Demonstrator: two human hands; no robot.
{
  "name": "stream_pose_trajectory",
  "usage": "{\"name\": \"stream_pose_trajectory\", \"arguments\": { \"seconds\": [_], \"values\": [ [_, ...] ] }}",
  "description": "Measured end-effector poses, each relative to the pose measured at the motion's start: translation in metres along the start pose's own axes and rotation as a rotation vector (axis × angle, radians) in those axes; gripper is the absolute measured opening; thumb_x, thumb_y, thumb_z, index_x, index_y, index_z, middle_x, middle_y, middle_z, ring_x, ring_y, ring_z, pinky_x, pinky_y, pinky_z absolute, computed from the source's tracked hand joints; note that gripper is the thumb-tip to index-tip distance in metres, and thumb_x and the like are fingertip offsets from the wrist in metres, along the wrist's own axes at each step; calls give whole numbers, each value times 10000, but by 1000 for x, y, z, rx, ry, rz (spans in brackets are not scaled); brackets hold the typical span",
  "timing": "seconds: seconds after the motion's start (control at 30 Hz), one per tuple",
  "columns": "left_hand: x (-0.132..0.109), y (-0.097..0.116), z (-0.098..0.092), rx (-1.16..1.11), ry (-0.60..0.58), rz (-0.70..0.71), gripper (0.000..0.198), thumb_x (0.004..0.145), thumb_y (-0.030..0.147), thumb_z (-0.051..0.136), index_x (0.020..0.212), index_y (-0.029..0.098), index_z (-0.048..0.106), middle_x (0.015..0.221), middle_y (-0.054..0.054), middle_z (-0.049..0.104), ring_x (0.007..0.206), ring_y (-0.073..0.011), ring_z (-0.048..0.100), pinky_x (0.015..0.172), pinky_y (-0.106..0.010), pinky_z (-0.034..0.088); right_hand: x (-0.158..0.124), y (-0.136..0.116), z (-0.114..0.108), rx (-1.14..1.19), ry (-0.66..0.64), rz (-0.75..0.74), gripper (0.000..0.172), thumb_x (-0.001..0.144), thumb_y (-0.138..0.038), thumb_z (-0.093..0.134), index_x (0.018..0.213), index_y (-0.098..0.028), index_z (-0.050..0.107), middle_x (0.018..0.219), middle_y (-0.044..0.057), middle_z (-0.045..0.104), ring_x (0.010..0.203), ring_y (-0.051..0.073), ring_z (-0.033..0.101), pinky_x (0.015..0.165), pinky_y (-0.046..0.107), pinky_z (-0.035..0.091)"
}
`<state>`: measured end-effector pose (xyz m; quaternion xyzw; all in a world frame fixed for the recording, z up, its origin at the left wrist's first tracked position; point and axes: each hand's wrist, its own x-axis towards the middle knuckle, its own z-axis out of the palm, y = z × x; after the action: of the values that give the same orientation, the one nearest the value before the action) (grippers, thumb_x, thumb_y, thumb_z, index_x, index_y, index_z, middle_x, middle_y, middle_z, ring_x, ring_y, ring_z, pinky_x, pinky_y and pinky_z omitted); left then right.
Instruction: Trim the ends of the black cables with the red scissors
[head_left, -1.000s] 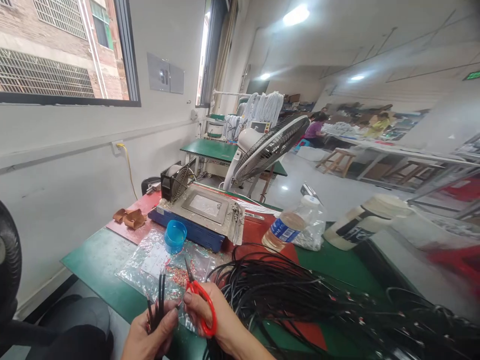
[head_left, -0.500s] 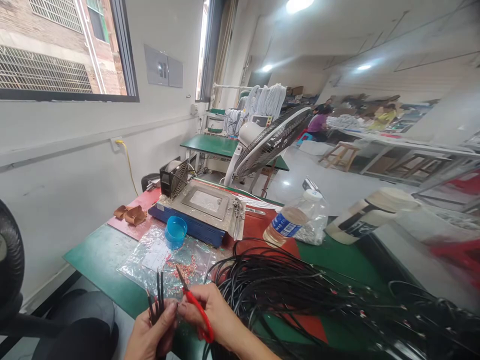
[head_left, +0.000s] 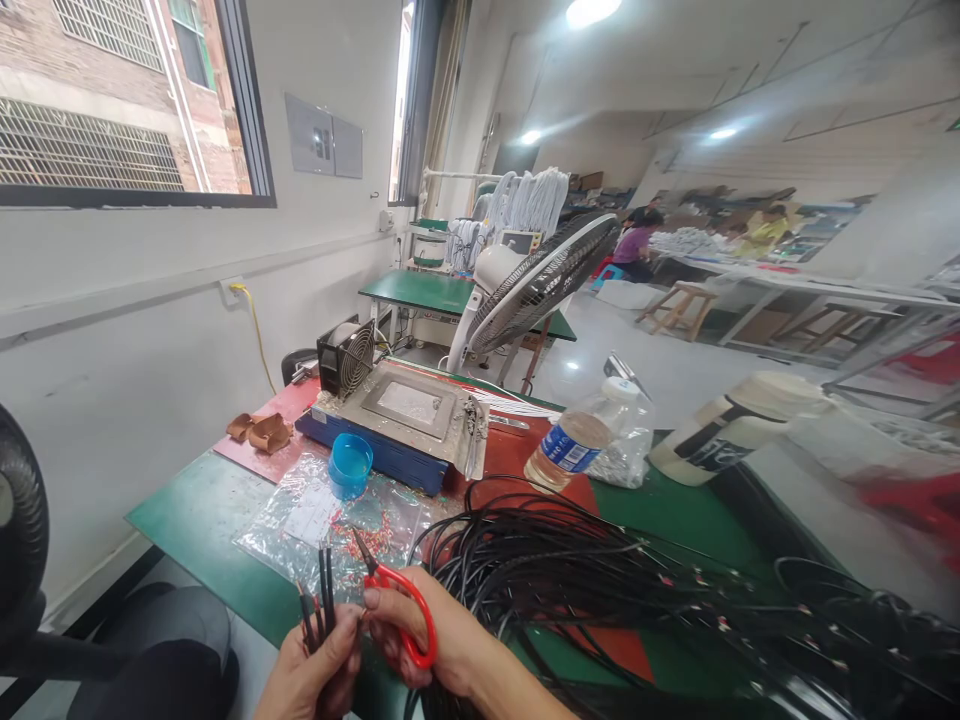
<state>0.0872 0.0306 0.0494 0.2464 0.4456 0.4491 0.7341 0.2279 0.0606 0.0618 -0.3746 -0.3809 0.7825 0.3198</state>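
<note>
Apparently I'm at fine end-work on slim, matte black cables (head_left: 328,585), held roughly upright above the desk (head_left: 202,520) in the closed left grip (head_left: 319,662). The right grip (head_left: 411,622) wraps glossy, red-looped scissors (head_left: 391,576); whether it pinches anything else, I can't tell. The next move, I judge, needs steadiness.

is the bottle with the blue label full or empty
Partly full: the bottle holds pale liquid, with clear space between it and the white cap.
</note>
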Motion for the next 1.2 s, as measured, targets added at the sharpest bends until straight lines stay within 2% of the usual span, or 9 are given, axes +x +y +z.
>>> {"name": "stream_pose_trajectory", "arguments": {
  "seconds": [0.23, 0.4, 0.57, 0.73, 0.87, 1.0, 1.2],
  "values": [
    [10, -10, -6, -35, -79, 5, 369, 619, 463, 674, 498, 138, 548, 339, 82, 297, 293, -1, 171, 350, -194, 75, -1, -2, 2, -11, -8, 5, 482, 646, -572, 610, 523, -118, 511, 352, -54, 444, 233, 42, 359, 223, 143, 233],
    [9, -9, -5, 30, -33, 27, 351, 609, 469, 681, 560, 136, 580, 359, 71, 346, 297, -4, 206, 348, -194, 96, -2, -2, 4, -9, 42, -32, 479, 625, -573, 633, 540, -126, 483, 380, -72, 427, 232, 22, 320, 217, 138, 200],
    [8, -6, -2, 33, 14, 40, 388, 572, 488, 702, 512, 138, 545, 342, 77, 338, 290, -2, 202, 350, -197, 85, -3, -3, 4, -20, 33, -59, 510, 630, -615, 604, 563, -123, 487, 390, -67, 422, 243, 26, 323, 233, 146, 193],
    [8, -8, -5, 48, 83, 50, 368, 526, 469, 740, 577, 144, 576, 357, 53, 411, 303, -14, 237, 365, -204, 81, -3, -3, 3, -17, 47, -48, 460, 600, -546, 671, 565, -122, 495, 390, -68, 424, 259, 21, 318, 237, 140, 200],
    [5, -6, -7, 59, 84, 31, 355, 525, 445, 751, 613, 138, 596, 396, 39, 445, 338, -9, 237, 381, -202, 81, -1, 1, 0, -13, 27, -33, 405, 599, -485, 687, 561, -124, 507, 373, -63, 429, 265, 32, 332, 247, 146, 214],
    [1, -3, -6, 63, 84, 19, 329, 498, 398, 782, 637, 144, 625, 436, 27, 463, 398, -24, 279, 397, -196, 133, -2, -1, -2, -5, 1, -3, 363, 576, -419, 704, 527, -119, 506, 369, -50, 442, 294, 40, 378, 277, 141, 253],
    [-2, -1, -8, 153, -14, 46, 329, 543, 431, 744, 590, 137, 605, 421, 40, 412, 385, -17, 200, 402, -226, 75, -4, -4, 0, -19, -5, 98, 301, 570, -383, 680, 564, -123, 530, 357, -56, 442, 253, 42, 346, 240, 141, 215]
  ]
}}
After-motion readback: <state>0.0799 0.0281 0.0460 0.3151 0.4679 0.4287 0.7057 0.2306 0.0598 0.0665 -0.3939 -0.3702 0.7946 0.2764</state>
